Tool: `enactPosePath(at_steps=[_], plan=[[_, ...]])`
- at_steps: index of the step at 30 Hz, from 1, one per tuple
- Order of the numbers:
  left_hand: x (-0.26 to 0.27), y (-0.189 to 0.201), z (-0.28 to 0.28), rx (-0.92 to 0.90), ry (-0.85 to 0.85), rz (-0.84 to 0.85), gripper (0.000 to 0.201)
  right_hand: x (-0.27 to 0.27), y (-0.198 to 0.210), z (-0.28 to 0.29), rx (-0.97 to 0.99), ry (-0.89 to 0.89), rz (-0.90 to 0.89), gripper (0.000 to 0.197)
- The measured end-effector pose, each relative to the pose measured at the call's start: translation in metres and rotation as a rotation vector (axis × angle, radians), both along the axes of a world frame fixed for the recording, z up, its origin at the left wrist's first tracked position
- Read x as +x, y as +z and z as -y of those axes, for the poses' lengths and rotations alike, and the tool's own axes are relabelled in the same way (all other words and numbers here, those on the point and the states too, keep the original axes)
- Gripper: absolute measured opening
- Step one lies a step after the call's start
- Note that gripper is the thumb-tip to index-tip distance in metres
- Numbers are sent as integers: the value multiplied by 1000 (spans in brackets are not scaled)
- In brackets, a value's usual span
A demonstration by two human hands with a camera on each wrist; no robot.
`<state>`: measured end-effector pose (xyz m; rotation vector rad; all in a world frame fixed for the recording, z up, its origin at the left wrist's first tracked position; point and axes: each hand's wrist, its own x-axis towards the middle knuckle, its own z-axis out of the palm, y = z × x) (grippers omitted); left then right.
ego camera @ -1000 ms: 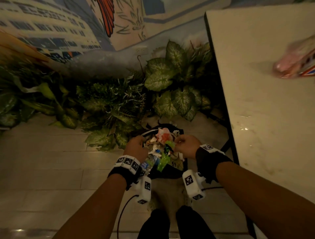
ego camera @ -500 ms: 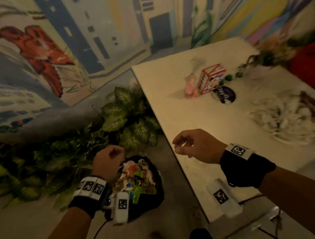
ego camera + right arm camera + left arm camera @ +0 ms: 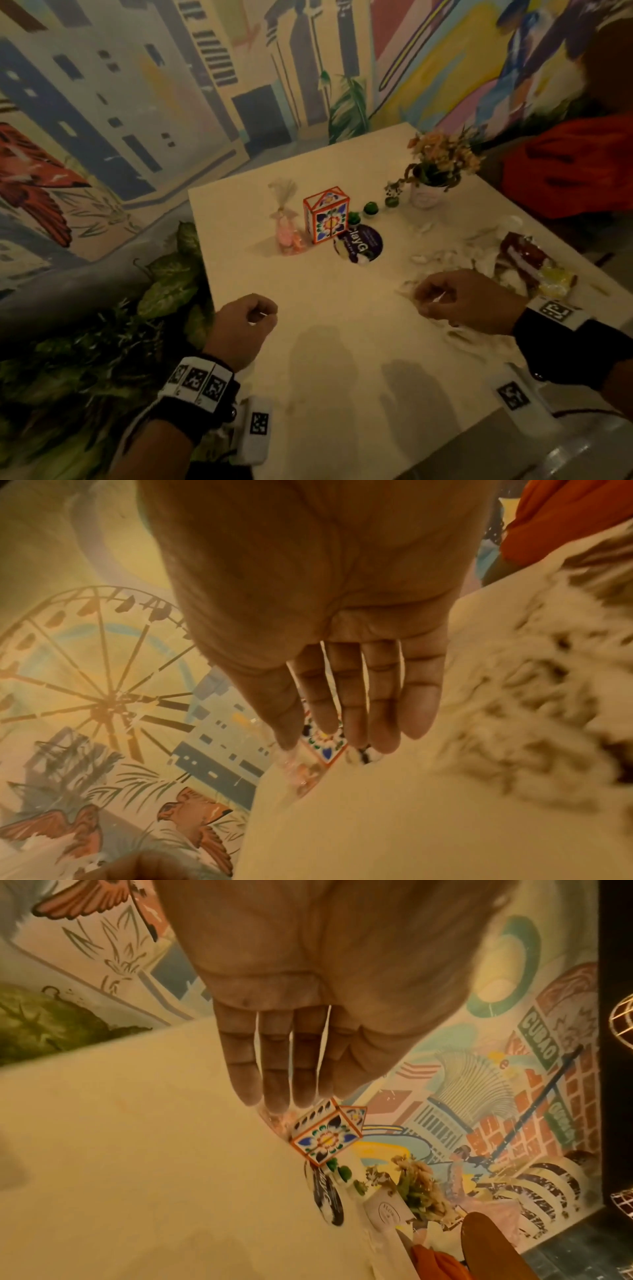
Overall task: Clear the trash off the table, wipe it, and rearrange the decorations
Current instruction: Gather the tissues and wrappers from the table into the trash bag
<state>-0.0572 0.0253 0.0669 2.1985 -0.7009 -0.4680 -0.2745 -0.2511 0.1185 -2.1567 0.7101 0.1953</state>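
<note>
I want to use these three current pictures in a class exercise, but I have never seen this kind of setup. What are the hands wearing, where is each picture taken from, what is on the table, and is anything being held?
No machine here: a person wears one camera on the head and one on each wrist, on black bands with printed square markers. The head view looks down at both hands over a pale table. Each wrist view looks along the palm towards the fingers.

The left hand and the right hand hold nothing; the wrist views show relaxed fingers.

On the table stand a patterned box, a small pink bag, a dark round card, little green balls and a flower pot. Near the right hand lie white scraps and a crumpled wrapper, apparently trash left to clear.
</note>
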Motion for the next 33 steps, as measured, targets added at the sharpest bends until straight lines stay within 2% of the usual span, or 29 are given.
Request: enactPosePath(at_steps=[7, 15, 18, 22, 25, 29, 33], plan=[[-47, -5, 101, 70, -13, -75, 13, -56, -4, 111, -38, -8, -100, 16], [-53, -6, 138, 187, -33, -39, 10, -70, -10, 152, -47, -79, -87, 21], [-50, -14, 147, 240, -25, -53, 18, -73, -11, 153, -70, -86, -88, 21], [-46, -26, 161, 328, -63, -83, 44, -80, -9, 150, -141, -71, -173, 31], [-43, -38, 176, 363, -101, -89, 68, -82, -12, 157, -258, -21, -222, 48], [-37, -58, 208, 425, -112, -100, 100, -81, -36, 178, -471, 156, -326, 95], [-36, -73, 247, 540, -92, -144, 114, -65, -48, 202, -605, 372, -521, 116]])
